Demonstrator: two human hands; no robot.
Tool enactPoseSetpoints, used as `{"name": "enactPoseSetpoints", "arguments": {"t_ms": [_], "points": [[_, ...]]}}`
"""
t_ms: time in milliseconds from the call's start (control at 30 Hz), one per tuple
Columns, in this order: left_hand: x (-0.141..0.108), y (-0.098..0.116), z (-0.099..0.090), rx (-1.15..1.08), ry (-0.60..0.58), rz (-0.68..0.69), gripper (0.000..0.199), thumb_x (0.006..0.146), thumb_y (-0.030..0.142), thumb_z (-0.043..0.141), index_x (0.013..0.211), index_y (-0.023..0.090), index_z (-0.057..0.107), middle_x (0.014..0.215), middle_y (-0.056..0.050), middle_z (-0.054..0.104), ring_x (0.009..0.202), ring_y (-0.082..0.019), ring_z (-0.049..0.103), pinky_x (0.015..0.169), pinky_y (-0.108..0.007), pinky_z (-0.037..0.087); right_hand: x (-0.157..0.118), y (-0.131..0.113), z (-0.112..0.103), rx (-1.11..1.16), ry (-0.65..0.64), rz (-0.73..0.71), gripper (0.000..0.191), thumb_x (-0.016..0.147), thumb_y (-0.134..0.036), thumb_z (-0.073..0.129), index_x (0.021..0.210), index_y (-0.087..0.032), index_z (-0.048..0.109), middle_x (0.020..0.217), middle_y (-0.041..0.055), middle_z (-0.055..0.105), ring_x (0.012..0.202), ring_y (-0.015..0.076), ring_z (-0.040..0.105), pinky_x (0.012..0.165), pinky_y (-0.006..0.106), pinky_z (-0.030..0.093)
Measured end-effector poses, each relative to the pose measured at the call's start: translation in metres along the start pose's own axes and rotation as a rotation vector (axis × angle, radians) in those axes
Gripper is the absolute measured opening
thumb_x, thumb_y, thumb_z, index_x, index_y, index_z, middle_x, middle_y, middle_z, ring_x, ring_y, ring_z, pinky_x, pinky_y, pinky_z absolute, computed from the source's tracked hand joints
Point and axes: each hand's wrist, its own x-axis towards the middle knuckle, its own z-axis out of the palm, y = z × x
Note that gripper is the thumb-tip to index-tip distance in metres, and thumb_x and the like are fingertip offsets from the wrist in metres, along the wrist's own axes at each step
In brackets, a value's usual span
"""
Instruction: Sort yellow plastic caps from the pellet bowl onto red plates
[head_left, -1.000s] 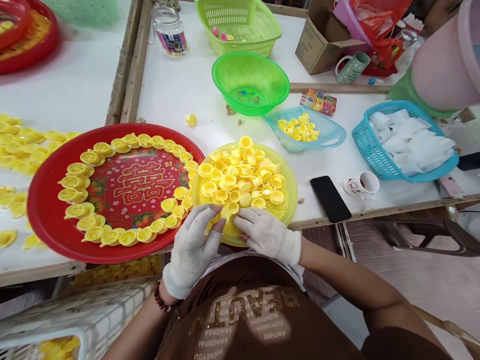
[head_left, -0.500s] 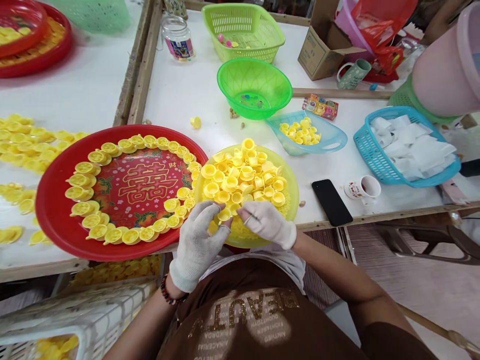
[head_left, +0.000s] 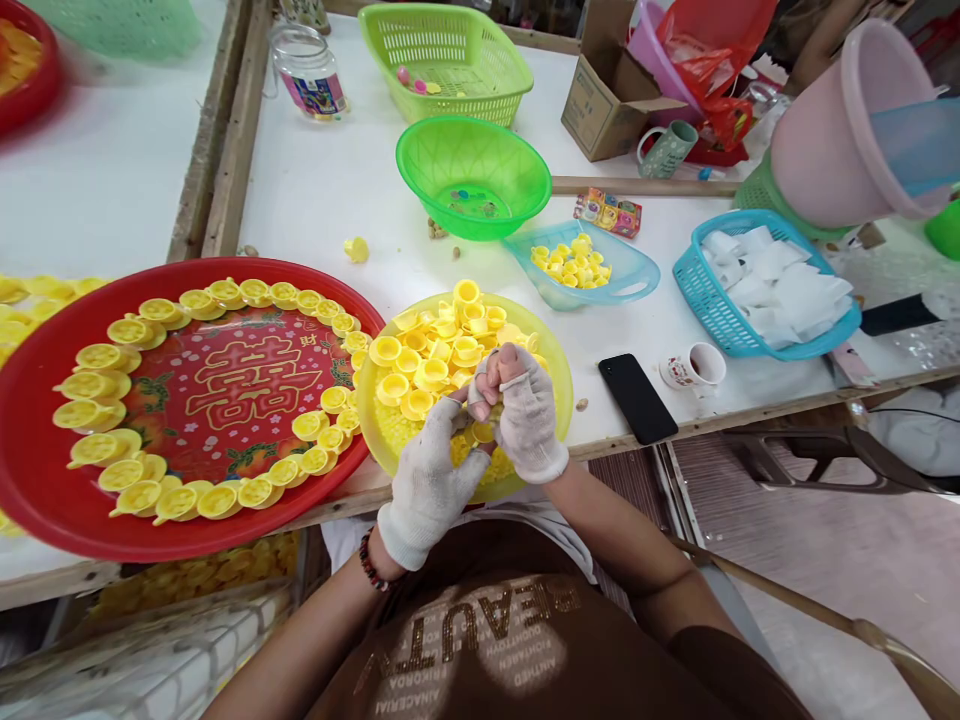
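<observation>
You are working in bright, even light from above, with only soft shadows under the red tray (head_left: 45, 500) and the green bowl (head_left: 473, 175). The white tabletop (head_left: 330, 190) is close to washed out. Your wide lens bends the table edges, and the far corners look slightly soft.

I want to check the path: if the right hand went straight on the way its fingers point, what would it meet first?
Probably the heap of yellow caps in the yellow dish: the right hand points up and away over it, though depth is unclear.
</observation>
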Motion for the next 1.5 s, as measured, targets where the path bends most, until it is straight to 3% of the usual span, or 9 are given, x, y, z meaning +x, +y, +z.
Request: {"name": "enactPoseSetpoints", "arguments": {"t_ms": [133, 400, 667, 800, 900, 967, 1133, 1300, 1500], "points": [[-0.001, -0.001, -0.003, -0.018, 0.000, 0.027, 0.054, 0.086, 0.021, 0.069, 0.134, 0.019, 0.046, 0.112, -0.011, 0.072, 0.103, -0.022, 0.072, 0.092, -0.036, 0.060, 0.003, -0.003, -0.004, 0.052, 0.019, 0.096, 0.050, 0.091, -0.062, 0.059, 0.068, -0.022, 0.039, 0.056, -0.0081, 0.035, 0.043, 0.0066, 0.037, 0.042, 0.022, 0.028], [0.000, 0.000, -0.002, 0.017, 0.018, 0.052, 0.049, 0.084, 0.020, 0.067, 0.130, 0.018, 0.050, 0.118, -0.011, 0.070, 0.104, -0.023, 0.072, 0.092, -0.035, 0.059, -0.001, -0.002, -0.003, 0.010, 0.020, 0.031, 0.050, 0.090, -0.063, 0.060, 0.068, -0.022, 0.040, 0.057, -0.0074, 0.036, 0.044, 0.0068, 0.040, 0.044, 0.022, 0.034], [0.000, -0.001, -0.006, 0.002, 0.027, 0.062, 0.047, 0.087, 0.026, 0.069, 0.130, 0.018, 0.052, 0.110, -0.009, 0.071, 0.100, -0.021, 0.071, 0.091, -0.034, 0.058, 0.003, -0.007, -0.006, 0.082, 0.064, 0.112, 0.048, 0.091, -0.064, 0.057, 0.072, -0.023, 0.041, 0.055, -0.0091, 0.031, 0.042, 0.0060, 0.030, 0.041, 0.020, 0.025], [0.000, 0.001, -0.021, 0.017, 0.043, 0.067, 0.040, 0.087, 0.024, 0.068, 0.125, 0.018, 0.056, 0.110, -0.008, 0.071, 0.100, -0.020, 0.070, 0.093, -0.034, 0.057, -0.007, -0.005, -0.020, -0.088, 0.038, 0.091, 0.041, 0.096, -0.056, 0.054, 0.075, -0.024, 0.042, 0.059, -0.0081, 0.035, 0.043, 0.0065, 0.028, 0.041, 0.021, 0.024], [-0.001, -0.010, -0.051, 0.122, 0.085, 0.096, 0.033, 0.088, 0.024, 0.067, 0.119, 0.017, 0.060, 0.110, -0.008, 0.072, 0.102, -0.021, 0.068, 0.094, -0.034, 0.056, -0.020, 0.001, -0.039, -0.481, -0.142, -0.005, 0.031, 0.101, -0.044, 0.051, 0.078, -0.024, 0.047, 0.062, -0.0061, 0.041, 0.047, 0.0086, 0.036, 0.044, 0.023, 0.029], [-0.003, -0.026, -0.080, 0.254, 0.119, 0.073, 0.028, 0.089, 0.026, 0.064, 0.116, 0.018, 0.064, 0.109, -0.008, 0.073, 0.102, -0.021, 0.068, 0.094, -0.035, 0.055, -0.026, 0.006, -0.050, -0.842, -0.407, -0.181, 0.022, 0.099, -0.034, 0.054, 0.081, -0.023, 0.053, 0.066, -0.0033, 0.049, 0.055, 0.0116, 0.045, 0.052, 0.026, 0.037], [-0.010, -0.083, -0.148, 0.593, 0.118, -0.261, 0.027, 0.087, 0.031, 0.058, 0.108, 0.020, 0.071, 0.113, -0.007, 0.073, 0.103, -0.024, 0.068, 0.093, -0.035, 0.053, -0.033, 0.017, -0.062, -1.378, -0.852, -0.623, 0.011, 0.097, -0.021, 0.053, 0.095, -0.018, 0.063, 0.094, 0.0091, 0.064, 0.083, 0.0210, 0.057, 0.074, 0.035, 0.050], [-0.013, -0.123, -0.154, 0.655, -0.138, -0.443, 0.037, 0.081, 0.028, 0.053, 0.111, 0.015, 0.069, 0.114, -0.012, 0.073, 0.103, -0.028, 0.068, 0.092, -0.037, 0.052, -0.038, 0.014, -0.056, -1.510, -0.964, -0.561, 0.011, 0.095, -0.018, 0.052, 0.097, -0.015, 0.063, 0.103, 0.0106, 0.064, 0.093, 0.0238, 0.056, 0.084, 0.038, 0.049], [-0.012, -0.117, -0.152, 0.653, -0.248, -0.436, 0.037, 0.089, 0.037, 0.050, 0.113, 0.015, 0.067, 0.109, -0.014, 0.072, 0.099, -0.030, 0.068, 0.086, -0.039, 0.052, -0.037, 0.005, -0.046, -1.644, -1.034, -0.407, 0.013, 0.099, -0.028, 0.052, 0.099, -0.018, 0.061, 0.100, 0.0069, 0.063, 0.088, 0.0231, 0.053, 0.079, 0.038, 0.044]]}}
